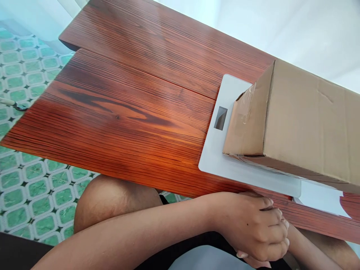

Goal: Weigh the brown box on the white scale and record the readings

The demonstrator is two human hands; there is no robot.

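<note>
My left hand [261, 230] rests in front of the table edge, its fingers curled over my right hand [257, 262]. Most of my right hand is hidden beneath it; only a bit of finger shows below, and its forearm comes in from the lower right. Neither hand touches the cardboard box [312, 116], which sits on a flat white scale [250, 170] just beyond them. The scale has a small dark display [221, 118] with no readable digits. Clear tape runs over the box's left end.
A dark-red wood-grained table [126, 97] of two boards stretches to the left. White paper [320, 198] lies partly under the scale and box at the right. White curtain [317, 30] hangs behind. Green-and-white tiled floor [33, 170] shows at left, with a thin pale-handled object [8, 102] there.
</note>
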